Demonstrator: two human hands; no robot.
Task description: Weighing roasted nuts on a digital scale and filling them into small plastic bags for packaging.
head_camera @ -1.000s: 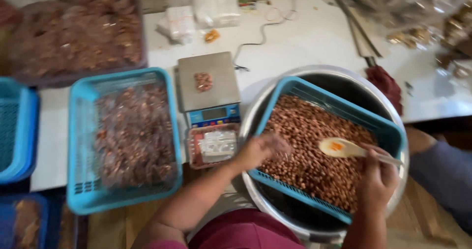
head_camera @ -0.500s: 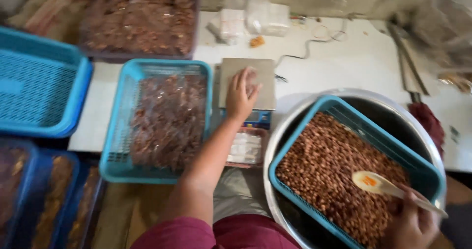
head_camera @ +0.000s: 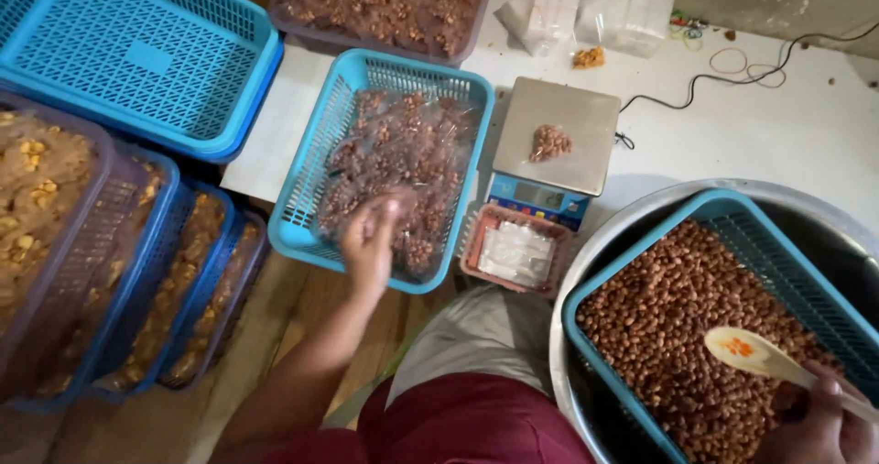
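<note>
Left hand [head_camera: 371,235] blurred over packet basket [head_camera: 302,217] left of scale [head_camera: 549,143], grip unclear; right hand [head_camera: 815,423] closed on wooden spoon [head_camera: 746,352].

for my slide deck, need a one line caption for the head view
Left hand over a basket of bagged nuts, right hand holding a spoon above loose nuts.

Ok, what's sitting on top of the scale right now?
A small clear packet of brown nuts lies on the metal platform of the scale, off-centre toward the left. Neither hand touches it. The platform under the packet is covered.
</note>
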